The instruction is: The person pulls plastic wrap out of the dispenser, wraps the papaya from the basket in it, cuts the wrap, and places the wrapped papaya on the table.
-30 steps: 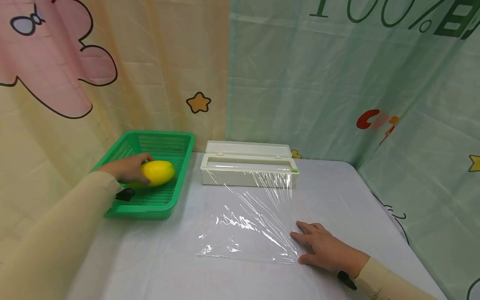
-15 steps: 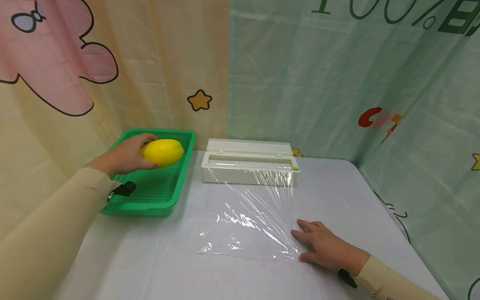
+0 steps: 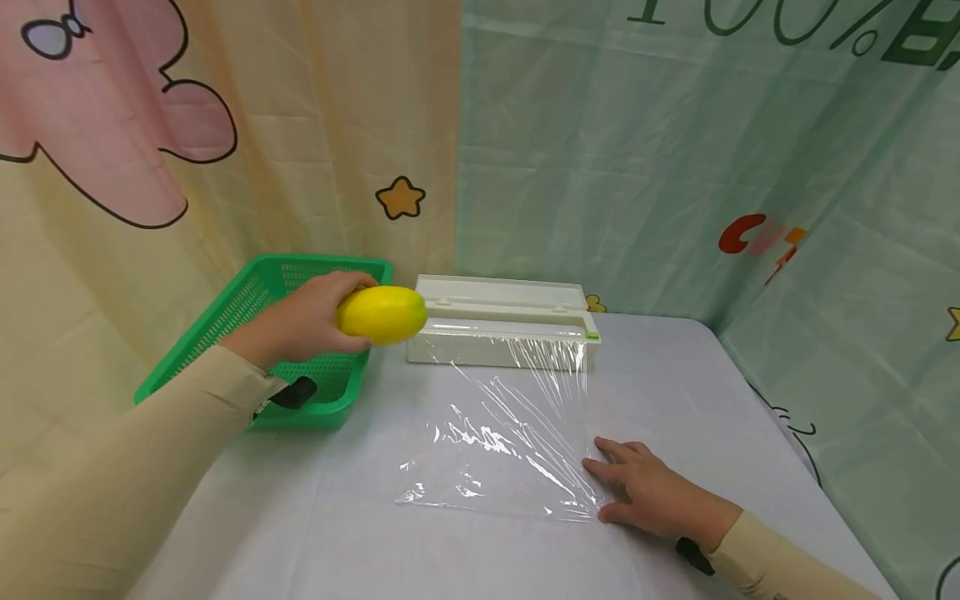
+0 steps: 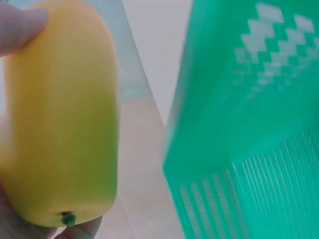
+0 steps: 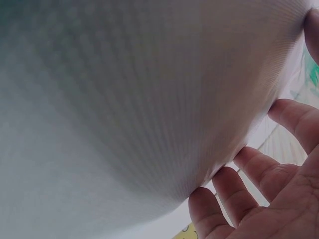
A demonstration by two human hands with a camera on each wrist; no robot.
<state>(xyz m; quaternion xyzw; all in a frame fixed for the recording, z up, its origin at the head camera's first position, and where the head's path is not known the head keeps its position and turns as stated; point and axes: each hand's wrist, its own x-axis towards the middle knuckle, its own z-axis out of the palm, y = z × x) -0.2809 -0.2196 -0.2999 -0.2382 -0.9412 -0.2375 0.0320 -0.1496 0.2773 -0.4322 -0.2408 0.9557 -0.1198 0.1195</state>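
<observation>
Yellow fruit: a second ago this yellow fruit (image 3: 382,315) was down in the green basket (image 3: 315,418), half a second ago it was above it, and now it's out past the basket's right rim, up in the air, overlapping the left end of the wrap box (image 3: 498,315) from the head camera.
Left hand: this left hand (image 3: 315,317) has swung right with it, fingers and thumb wrapped round the fruit, so a proper grasp.
Right hand: hasn't really budged, the right hand (image 3: 652,492) is fairly flat with fingers spread, tips at the right edge of the plastic wrap (image 3: 495,442) near its front corner, not clenched on anything.
Plastic wrap: same spot as before, running from the box across the white tablecloth (image 3: 360,550), creases fanning toward those fingertips.
Wrap box: lid (image 3: 498,292) flipped back, same as earlier.
Left wrist cam: gives you the little green stem (image 4: 69,219) and a greenish flank, which the head view mostly misses; basket's blurry there.
Right wrist cam: shows the palm side and a row of separated fingertips (image 5: 202,199) pressing a pale surface, stuff the head view hides.
</observation>
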